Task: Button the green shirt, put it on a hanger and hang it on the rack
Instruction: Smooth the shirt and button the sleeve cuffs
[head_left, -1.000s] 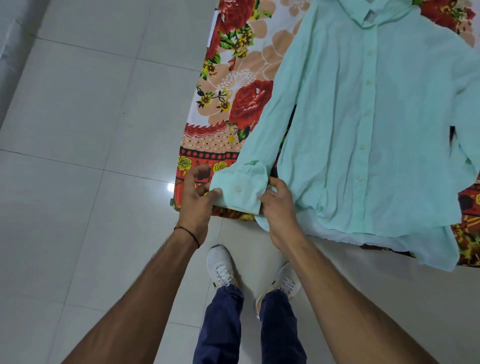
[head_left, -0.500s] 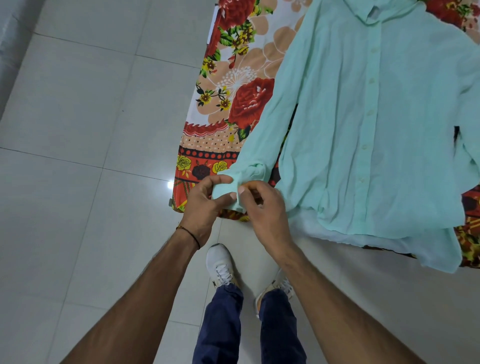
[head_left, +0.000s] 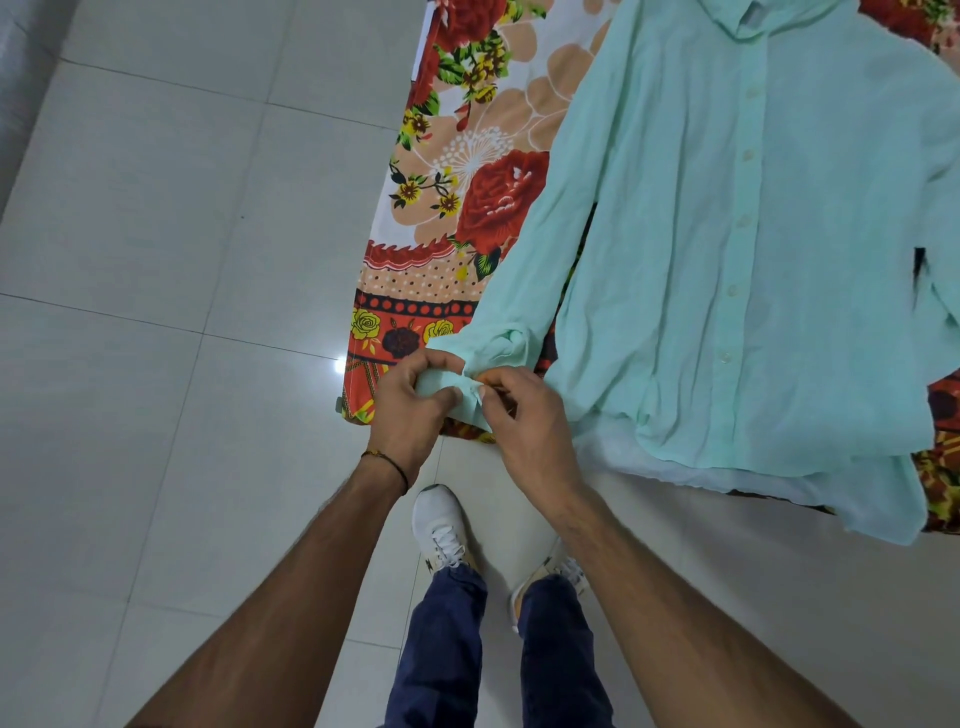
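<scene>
We see the green shirt (head_left: 727, 260) lying flat and face up on the floral sheet (head_left: 467, 156), and it covers most of the right part of this sheet. Its collar (head_left: 748, 21) is at the far end of the sheet, and its lower hem hangs a little over the near edge. The front of the shirt lies closed, with a row of pale buttons (head_left: 743, 221) running down the middle. One sleeve (head_left: 524, 260) goes diagonally across the sheet toward the near left corner, and there the cuff (head_left: 452, 395) comes just over the sheet's near edge.

Both hands meet at this cuff. The left hand (head_left: 410, 410) has its fingers curled, and it pinches the left part of the cuff between the thumb and the fingers. The right hand (head_left: 524, 421) is also curled and pinches the other edge of the cuff between the thumb and the first fingers, so that the fingertips of both hands almost touch. The cloth between them is folded and crumpled. We cannot tell whether the cuff button is through its hole, because the fingers hide it.

A dark thread bracelet (head_left: 387, 462) is around the left wrist. In front of the sheet's near edge, on the pale tiled floor (head_left: 156, 260), we see two white shoes (head_left: 441, 525) and dark blue trousers (head_left: 441, 649).
</scene>
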